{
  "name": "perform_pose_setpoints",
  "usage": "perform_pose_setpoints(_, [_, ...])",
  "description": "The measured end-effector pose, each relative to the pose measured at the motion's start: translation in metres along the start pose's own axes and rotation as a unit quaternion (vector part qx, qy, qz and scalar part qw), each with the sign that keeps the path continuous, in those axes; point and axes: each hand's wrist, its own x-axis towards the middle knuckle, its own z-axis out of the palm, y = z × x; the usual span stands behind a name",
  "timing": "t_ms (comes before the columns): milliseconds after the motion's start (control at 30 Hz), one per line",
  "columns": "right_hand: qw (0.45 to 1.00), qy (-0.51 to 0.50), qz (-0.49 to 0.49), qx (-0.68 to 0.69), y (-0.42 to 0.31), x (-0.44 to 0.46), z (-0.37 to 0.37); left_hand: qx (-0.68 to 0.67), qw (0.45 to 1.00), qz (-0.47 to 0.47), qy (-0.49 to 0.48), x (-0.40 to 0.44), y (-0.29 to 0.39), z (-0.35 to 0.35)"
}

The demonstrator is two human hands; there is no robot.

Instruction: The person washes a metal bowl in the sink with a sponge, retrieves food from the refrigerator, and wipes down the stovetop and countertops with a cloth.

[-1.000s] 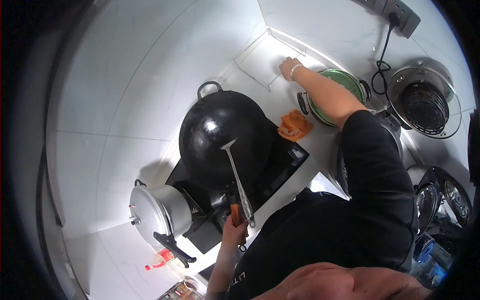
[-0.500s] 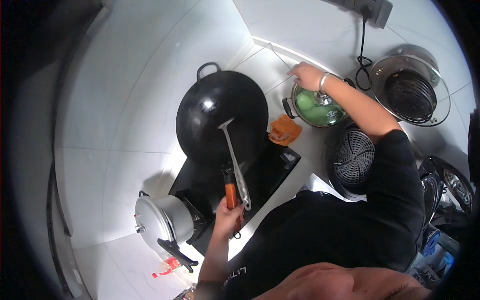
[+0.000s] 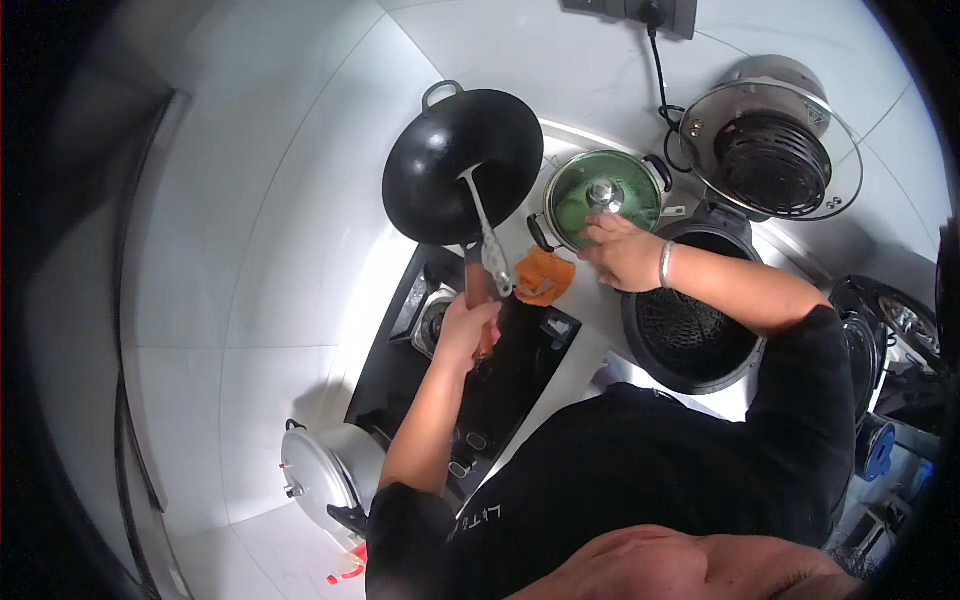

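Observation:
My left hand [image 3: 467, 335] is wrapped round the wooden handle of a black wok [image 3: 430, 170], which is held off the burner toward the back corner, tilted. A metal spatula [image 3: 483, 225] rests in the wok, its handle lying beside the wok's handle. My right hand [image 3: 625, 252], wearing a bracelet, has its fingers apart at the near edge of a pot [image 3: 546, 212] with a glass lid [image 3: 635, 190]; whether it touches the lid cannot be made out. Green contents show through the glass. An orange cloth [image 3: 545, 278] lies between the pot and the stove.
The black gas stove [image 3: 510, 350] has an uncovered burner [image 3: 430, 318]. A pressure cooker [image 3: 325, 480] stands at the left. Right of the pot are a round black basket [image 3: 690, 345] and a glass lid [image 3: 845, 180] leaning on an appliance. A black cord [image 3: 660, 85] runs from the wall socket.
The wok, with the spatula in it, has moved off the stove toward the back, uncovering the burner. My right hand has drawn back from the pot's far side to its near edge. The view has shifted.

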Motion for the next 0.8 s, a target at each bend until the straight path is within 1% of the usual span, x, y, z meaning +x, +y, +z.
perform_pose_setpoints(233, [0.995,0.086,-0.020,0.045,-0.033,-0.036,-0.010,-0.012,1.000,0.013,-0.007,0.047,-0.010,0.032])
perform_pose_setpoints(333, [0.991,0.097,-0.025,0.088,-0.058,-0.047,-0.010,-0.001,1.000,0.030,0.002,0.065,-0.017,0.038])
perform_pose_setpoints(400, [0.990,0.080,-0.038,0.111,-0.083,-0.053,-0.012,0.009,0.999,0.052,0.008,0.075,-0.023,0.038])
perform_pose_setpoints(500, [0.988,-0.001,-0.062,0.141,-0.111,-0.050,0.002,-0.023,0.999,0.036,-0.022,0.093,-0.033,0.030])
perform_pose_setpoints(567, [0.986,-0.056,-0.072,0.140,-0.127,-0.042,0.017,-0.094,0.995,0.013,-0.033,0.088,-0.032,0.030])
perform_pose_setpoints(633, [0.984,-0.118,-0.025,0.134,-0.140,-0.027,0.034,-0.148,0.988,0.002,-0.033,0.088,-0.035,0.031])
perform_pose_setpoints(733, [0.975,-0.184,0.063,0.108,-0.150,0.007,0.066,-0.151,0.988,-0.003,-0.030,0.075,-0.037,0.029])
perform_pose_setpoints(767, [0.970,-0.201,0.095,0.097,-0.149,0.017,0.081,-0.148,0.988,-0.003,-0.048,0.076,-0.044,0.025])
perform_pose_setpoints(800, [0.976,-0.164,0.122,0.080,-0.146,0.025,0.100,-0.152,0.987,0.022,-0.047,0.077,-0.051,0.023])
